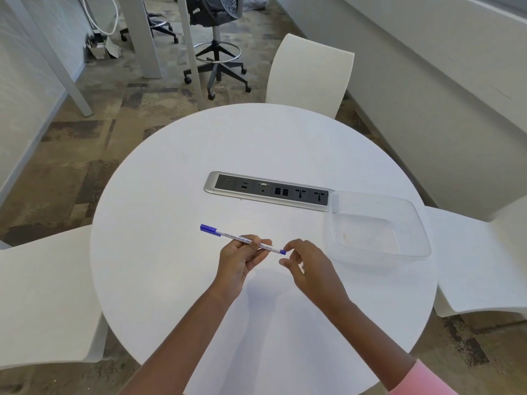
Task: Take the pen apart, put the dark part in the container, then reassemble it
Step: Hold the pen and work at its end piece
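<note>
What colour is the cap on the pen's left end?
Blue: the long blue cap on the white plastic pen shows best in the head view.

pen (pixel 233 236) print unreadable, barrel partly hidden by left hand (pixel 239 258)

An office: round meeting table (pixel 171 172) with built-in socket strip (pixel 268 192) (swivel chair (pixel 216 44) behind).

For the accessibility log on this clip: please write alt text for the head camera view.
Above a round white table, the left hand grips the white barrel of a blue-capped pen while fingertips of the right hand are at its blue end piece. A clear plastic container sits to the right, its corner over the tabletop socket strip.
</note>
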{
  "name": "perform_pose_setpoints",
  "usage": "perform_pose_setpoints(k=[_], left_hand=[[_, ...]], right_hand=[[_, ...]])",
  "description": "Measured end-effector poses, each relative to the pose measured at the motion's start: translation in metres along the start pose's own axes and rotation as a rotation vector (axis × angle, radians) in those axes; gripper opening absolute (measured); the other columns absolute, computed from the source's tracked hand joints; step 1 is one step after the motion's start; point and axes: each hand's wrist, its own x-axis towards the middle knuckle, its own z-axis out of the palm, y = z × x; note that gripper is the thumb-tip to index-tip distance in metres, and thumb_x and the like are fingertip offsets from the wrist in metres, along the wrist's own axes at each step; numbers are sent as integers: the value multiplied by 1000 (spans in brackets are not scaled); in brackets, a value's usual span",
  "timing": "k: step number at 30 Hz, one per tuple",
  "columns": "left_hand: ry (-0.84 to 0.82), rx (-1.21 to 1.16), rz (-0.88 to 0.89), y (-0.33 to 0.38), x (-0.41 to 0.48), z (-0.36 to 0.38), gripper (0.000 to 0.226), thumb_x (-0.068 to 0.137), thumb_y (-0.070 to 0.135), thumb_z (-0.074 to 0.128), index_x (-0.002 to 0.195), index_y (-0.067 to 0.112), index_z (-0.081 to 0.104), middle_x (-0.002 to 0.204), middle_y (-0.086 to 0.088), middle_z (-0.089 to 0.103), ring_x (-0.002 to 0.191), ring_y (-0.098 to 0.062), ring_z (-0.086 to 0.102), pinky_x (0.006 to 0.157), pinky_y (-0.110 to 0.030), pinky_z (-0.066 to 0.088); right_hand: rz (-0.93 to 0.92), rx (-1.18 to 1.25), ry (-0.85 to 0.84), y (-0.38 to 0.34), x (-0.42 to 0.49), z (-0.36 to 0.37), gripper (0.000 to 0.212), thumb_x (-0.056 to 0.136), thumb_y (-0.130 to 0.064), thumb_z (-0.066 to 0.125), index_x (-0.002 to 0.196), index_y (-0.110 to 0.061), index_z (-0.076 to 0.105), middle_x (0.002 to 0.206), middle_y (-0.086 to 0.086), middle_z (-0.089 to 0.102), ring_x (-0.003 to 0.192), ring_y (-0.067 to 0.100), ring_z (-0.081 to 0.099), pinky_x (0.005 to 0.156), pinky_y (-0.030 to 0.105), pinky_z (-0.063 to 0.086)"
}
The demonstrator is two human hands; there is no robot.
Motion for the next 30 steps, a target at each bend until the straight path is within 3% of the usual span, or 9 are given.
perform_pose_setpoints(k=[2, 6, 12, 14, 19, 23, 26, 30], left_hand=[[7, -2, -2, 0, 0, 0, 10, 89, -1, 52, 81, 2, 59, 78, -15, 71, 68, -19, 72, 61, -20, 58], [-6, -9, -11, 0, 0, 1, 10, 89, 0, 52, 82, 2, 59, 72, -11, 73, 69, -19, 72, 60, -21, 57], [-34, -17, -23, 0, 0, 3, 10, 90, 2, 50, 83, 2, 57, 69, -9, 73, 67, -16, 72, 58, -18, 56], [-36, -14, -26, 0, 0, 3, 10, 90, 2, 51, 83, 2, 57, 69, -9, 73, 67, -16, 72, 58, -18, 56], [-49, 7, -32, -2, 1, 3, 9, 90, 3, 51, 83, 3, 56, 69, -9, 74, 67, -16, 72, 59, -18, 56], [-72, 45, -29, -3, 2, 3, 10, 90, 3, 51, 82, 3, 56, 69, -8, 74, 67, -16, 71, 59, -18, 56], [-80, 62, -24, -3, 2, 2, 11, 90, 3, 51, 80, 4, 55, 68, -7, 73, 66, -15, 71, 59, -18, 56], [-93, 97, -13, -2, 2, 1, 12, 90, 3, 51, 78, 5, 55, 69, -6, 74, 66, -14, 71, 60, -17, 55]], right_hand=[[-122, -197, 67, 3, -2, 3, 13, 84, -18, 60, 96, -14, 58, 79, 1, 58, 75, 16, 54, 62, 24, 43], [-322, -466, 214, 4, 5, 4, 7, 75, -19, 59, 73, -13, 57, 63, 1, 57, 54, 19, 51, 48, 21, 32], [-373, -474, 234, 4, 10, 4, 15, 80, -16, 52, 68, -10, 58, 59, 3, 51, 56, 16, 42, 47, 18, 21], [-334, -375, 185, 5, 11, 4, 12, 79, -13, 54, 69, -8, 57, 59, 4, 51, 61, 13, 33, 52, 22, 26], [-48, -84, -92, -7, 11, -4, 25, 91, -15, 44, 72, -5, 56, 62, 0, 43, 66, 19, 38, 57, 27, 25], [218, 247, -198, -10, 14, -13, 36, 89, -11, 48, 54, -17, 48, 51, -4, 39, 50, 10, 34, 49, 21, 26], [376, 445, -283, -9, 20, -14, 40, 90, -10, 48, 50, -14, 51, 40, -9, 39, 39, 6, 33, 45, 17, 29], [745, 946, -466, -5, 21, -17, 37, 93, -13, 41, 58, -12, 52, 45, -5, 39, 42, 7, 32, 41, 15, 30]])
